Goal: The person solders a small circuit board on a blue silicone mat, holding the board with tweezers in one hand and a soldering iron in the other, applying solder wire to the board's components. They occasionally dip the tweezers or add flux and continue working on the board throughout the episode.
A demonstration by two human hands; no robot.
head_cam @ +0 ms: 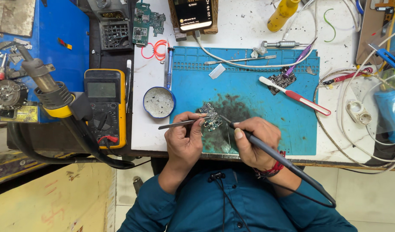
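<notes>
Soldering on a small board at the front of the blue mat.

My left hand (184, 139) pinches thin metal tweezers (180, 123) and my right hand (255, 144) has its grip clenched on a black soldering iron (270, 150), both tips on the small green circuit board (210, 118) lying on the blue silicone mat (257, 86). I judge a slip could scorch neighbouring parts or shift the board. The white surface (240, 25) is crowded with cables; a yellow multimeter (105, 107) sits left.

Table: white worktop (249, 30) with dark specks and a brown front edge | Mat: big blue rubber mat (292, 129) lying on the table | Floor: pale tiles (369, 193) below | Left: blue metal box (73, 25) and a yellow wooden board (55, 202) | Light: bright and even
</notes>
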